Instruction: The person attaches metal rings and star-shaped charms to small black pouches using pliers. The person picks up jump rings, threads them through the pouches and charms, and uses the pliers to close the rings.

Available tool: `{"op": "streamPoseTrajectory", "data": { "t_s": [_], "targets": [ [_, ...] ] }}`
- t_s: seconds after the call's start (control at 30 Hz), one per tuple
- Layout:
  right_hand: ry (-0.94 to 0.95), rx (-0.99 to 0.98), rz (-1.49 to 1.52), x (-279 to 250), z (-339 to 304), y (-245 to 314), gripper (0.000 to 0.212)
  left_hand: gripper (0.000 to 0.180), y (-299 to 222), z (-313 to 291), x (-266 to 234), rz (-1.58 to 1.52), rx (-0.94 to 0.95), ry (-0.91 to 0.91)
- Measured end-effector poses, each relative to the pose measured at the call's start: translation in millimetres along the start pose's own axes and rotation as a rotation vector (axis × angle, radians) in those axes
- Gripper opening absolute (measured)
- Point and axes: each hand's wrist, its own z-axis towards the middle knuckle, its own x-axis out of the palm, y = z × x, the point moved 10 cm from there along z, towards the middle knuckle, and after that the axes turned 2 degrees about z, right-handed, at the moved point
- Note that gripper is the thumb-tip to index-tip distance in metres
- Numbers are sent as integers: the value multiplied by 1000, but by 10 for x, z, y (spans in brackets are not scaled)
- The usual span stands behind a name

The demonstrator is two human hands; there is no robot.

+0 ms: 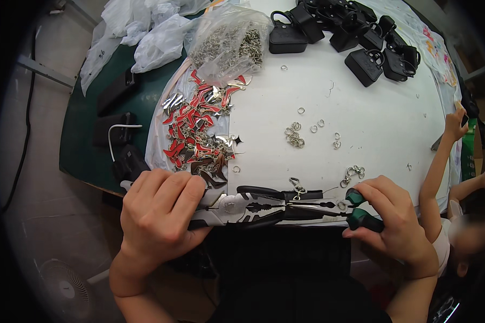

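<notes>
gripping pliers (233, 205), contact at tips (275, 206) unclear

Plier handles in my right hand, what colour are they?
The plier handles are dark green, best seen in the head view.

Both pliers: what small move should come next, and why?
Probably a slight twist of the green-handled pliers by the right hand, the left hand steadying the grey-handled pliers: their tips meet or nearly meet by the black strap. Whether they grip anything is too small to tell.
</notes>
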Motion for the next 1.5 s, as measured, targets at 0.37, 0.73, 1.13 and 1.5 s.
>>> {"op": "streamPoseTrajectory", "data": {
  "t_s": [0.37,0.73,1.13,1.5],
  "targets": [
    [-12,-102,-235,-249,-154,-160,63,49,71,-186,381,-307,-257,148],
    [-36,-141,-80,-249,-202,-465,62,63,-518,-59,948,-520,-259,66],
    [-377,328,-399,-264,-334,-1634,53,47,-202,313,931,-655,-252,9],
    [-193,-4,-7,329,782,-1107,13,56,-128,413,892,-777,-145,187]
  ]
}}
